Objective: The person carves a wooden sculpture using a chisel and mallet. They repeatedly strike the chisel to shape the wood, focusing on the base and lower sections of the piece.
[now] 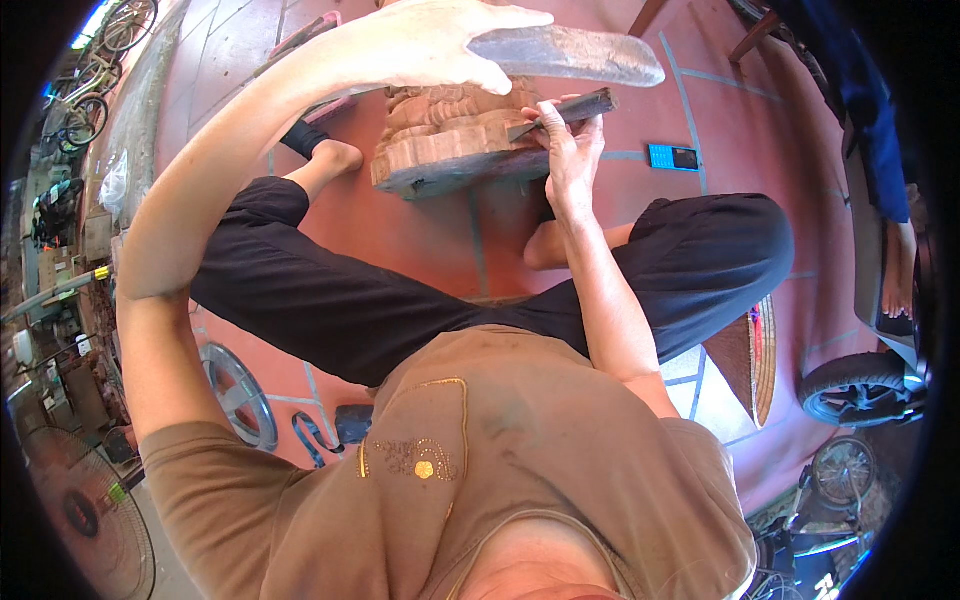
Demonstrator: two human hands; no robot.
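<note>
A carved reddish-brown wooden piece (440,145) lies on the tiled floor in front of me, with a thick, rough base edge turned my way. My right hand (572,165) is closed around a chisel (590,104) at the right end of this base. The chisel's dark handle points up to the right, and its blade meets or nearly meets the wood. Above the carving, my left hand (440,45) grips a flat, worn wooden mallet (570,55). The mallet extends to the right over the chisel, apart from its handle end. My left hand and arm hide the carving's far part.
A blue mobile phone (673,157) lies on the tiles right of my right hand. My bent legs flank the carving. A conical hat (745,365) and a motorbike wheel (855,388) are at right. A fan (85,510) and a round grey rim (238,397) are at left.
</note>
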